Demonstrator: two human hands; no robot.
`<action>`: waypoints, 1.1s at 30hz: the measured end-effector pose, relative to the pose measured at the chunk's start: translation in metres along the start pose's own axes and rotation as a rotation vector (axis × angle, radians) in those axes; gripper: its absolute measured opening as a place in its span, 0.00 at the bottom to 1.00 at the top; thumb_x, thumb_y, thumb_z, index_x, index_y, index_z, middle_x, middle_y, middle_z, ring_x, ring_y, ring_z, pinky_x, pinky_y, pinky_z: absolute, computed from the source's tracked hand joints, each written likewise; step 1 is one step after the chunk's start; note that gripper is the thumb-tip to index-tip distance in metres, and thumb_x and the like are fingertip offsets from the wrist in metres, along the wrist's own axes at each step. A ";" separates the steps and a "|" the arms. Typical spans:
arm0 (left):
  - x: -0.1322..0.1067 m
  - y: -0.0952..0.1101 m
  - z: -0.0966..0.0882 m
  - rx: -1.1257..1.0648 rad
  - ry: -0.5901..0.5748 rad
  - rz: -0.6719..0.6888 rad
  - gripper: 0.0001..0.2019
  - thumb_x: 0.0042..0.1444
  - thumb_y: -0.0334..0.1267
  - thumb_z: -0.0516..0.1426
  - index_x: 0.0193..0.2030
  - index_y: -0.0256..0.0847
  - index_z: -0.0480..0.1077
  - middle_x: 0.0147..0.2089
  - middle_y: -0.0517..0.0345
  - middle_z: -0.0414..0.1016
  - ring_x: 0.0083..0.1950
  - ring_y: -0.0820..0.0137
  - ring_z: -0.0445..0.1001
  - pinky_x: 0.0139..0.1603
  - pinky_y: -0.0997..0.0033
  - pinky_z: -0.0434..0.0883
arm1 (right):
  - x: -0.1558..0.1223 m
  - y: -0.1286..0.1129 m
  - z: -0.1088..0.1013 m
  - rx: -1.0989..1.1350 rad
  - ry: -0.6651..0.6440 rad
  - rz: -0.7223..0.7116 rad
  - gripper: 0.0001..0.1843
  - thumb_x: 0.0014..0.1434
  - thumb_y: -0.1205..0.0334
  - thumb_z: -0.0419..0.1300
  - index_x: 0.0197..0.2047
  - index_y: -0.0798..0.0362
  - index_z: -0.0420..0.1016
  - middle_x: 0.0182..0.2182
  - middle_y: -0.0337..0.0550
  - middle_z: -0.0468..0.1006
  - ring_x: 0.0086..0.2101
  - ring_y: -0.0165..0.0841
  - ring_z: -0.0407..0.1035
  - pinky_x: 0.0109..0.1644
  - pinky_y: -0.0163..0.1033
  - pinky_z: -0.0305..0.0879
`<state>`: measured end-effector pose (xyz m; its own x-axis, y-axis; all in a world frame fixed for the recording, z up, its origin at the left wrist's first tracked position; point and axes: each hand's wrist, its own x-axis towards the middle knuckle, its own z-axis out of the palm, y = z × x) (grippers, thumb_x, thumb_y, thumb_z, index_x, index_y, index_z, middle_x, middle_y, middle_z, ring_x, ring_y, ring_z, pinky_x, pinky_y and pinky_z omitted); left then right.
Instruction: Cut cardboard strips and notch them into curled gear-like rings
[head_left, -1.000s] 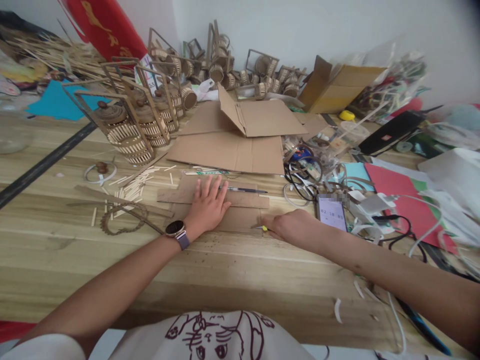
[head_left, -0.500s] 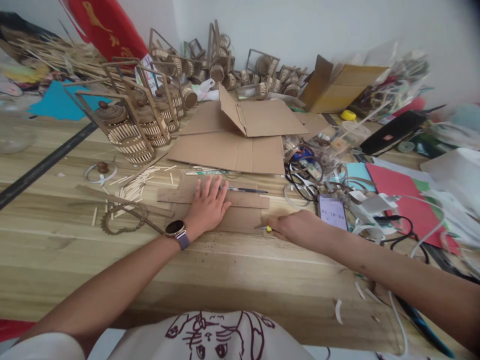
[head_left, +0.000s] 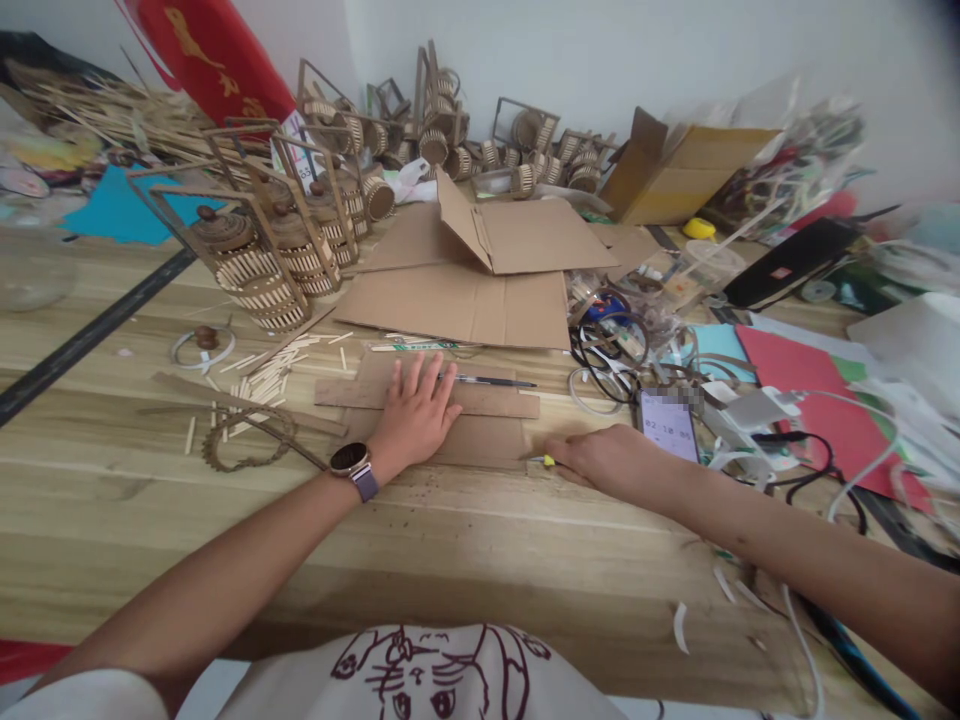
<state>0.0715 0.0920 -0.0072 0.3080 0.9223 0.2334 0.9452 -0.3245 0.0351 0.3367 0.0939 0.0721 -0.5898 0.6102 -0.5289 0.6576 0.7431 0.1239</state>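
My left hand (head_left: 415,412) lies flat with fingers spread on a brown cardboard piece (head_left: 487,438) on the wooden table (head_left: 225,520). A watch sits on that wrist. My right hand (head_left: 600,458) is closed around a small yellow-handled cutter (head_left: 544,460), its tip at the right edge of the cardboard piece. A long cardboard strip (head_left: 495,400) and a pen (head_left: 491,380) lie just beyond my left hand.
Flattened cardboard boxes (head_left: 465,290) lie beyond the work spot. Woven cardboard basket models (head_left: 262,270) stand at the left and along the back wall. A phone (head_left: 666,425), cables, scissors and coloured paper (head_left: 810,400) crowd the right. Small cut sticks (head_left: 262,375) are scattered at the left.
My right hand with the cutter has slid to the right along the cardboard's lower edge. My left hand has stayed pressed flat on the cardboard.
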 end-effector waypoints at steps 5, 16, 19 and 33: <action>0.000 0.000 0.000 0.011 -0.011 -0.003 0.28 0.69 0.46 0.46 0.71 0.33 0.55 0.74 0.40 0.50 0.74 0.45 0.45 0.71 0.36 0.43 | -0.002 0.002 0.003 0.012 -0.010 0.023 0.13 0.68 0.60 0.49 0.51 0.49 0.71 0.35 0.47 0.83 0.35 0.39 0.79 0.27 0.34 0.55; 0.001 0.000 0.002 0.021 -0.011 0.003 0.28 0.69 0.46 0.46 0.71 0.33 0.55 0.74 0.39 0.50 0.74 0.44 0.45 0.70 0.36 0.44 | -0.007 0.010 0.013 0.063 0.014 0.019 0.13 0.67 0.60 0.49 0.49 0.50 0.71 0.35 0.48 0.83 0.33 0.41 0.78 0.27 0.35 0.59; 0.001 0.000 0.001 0.011 0.001 0.003 0.28 0.68 0.46 0.46 0.70 0.33 0.56 0.73 0.38 0.51 0.74 0.44 0.45 0.70 0.35 0.44 | -0.011 0.012 0.015 0.038 0.028 0.034 0.13 0.67 0.60 0.49 0.49 0.50 0.71 0.35 0.48 0.83 0.33 0.41 0.78 0.27 0.35 0.59; 0.005 -0.012 0.011 -0.379 0.186 -0.058 0.24 0.68 0.41 0.44 0.66 0.29 0.60 0.68 0.36 0.60 0.72 0.49 0.52 0.70 0.39 0.50 | 0.012 -0.046 -0.031 0.116 0.109 0.041 0.15 0.69 0.54 0.49 0.51 0.49 0.71 0.37 0.46 0.84 0.37 0.40 0.79 0.31 0.35 0.62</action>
<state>0.0629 0.1031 -0.0174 0.1980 0.8991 0.3903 0.8431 -0.3593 0.4000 0.2852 0.0751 0.0859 -0.6047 0.6698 -0.4309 0.7280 0.6843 0.0420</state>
